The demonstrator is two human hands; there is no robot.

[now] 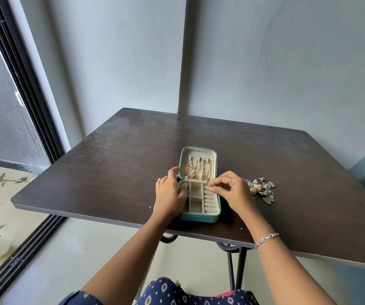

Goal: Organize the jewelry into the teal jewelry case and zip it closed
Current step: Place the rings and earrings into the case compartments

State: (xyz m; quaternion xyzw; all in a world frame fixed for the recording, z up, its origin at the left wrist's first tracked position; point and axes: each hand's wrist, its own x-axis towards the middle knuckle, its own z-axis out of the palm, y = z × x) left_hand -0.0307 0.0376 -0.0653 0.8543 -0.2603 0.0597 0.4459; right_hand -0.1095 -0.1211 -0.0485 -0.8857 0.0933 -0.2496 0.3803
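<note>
The teal jewelry case (199,217) lies open at the middle of the frame, on the near half of the dark table (122,161), its lid (198,153) folded back toward the wall. Gold chains (199,170) hang in a tangle inside the lid. The left hand (170,191) holds the case by its left side, the thumb up against the lid's edge and the fingers (183,188) bent over the left wall into the compartment there. The right hand (234,191) pinches a small gold piece (208,187) between thumb and fingertips at the upper end of the ring rolls (211,202) along the case's right side; whether the piece touches the padding I cannot tell. Just right of that hand, a heap of loose jewelry (263,189) in silver and rose-gold lies on the table. A silver bracelet (266,237) circles the right wrist.
</note>
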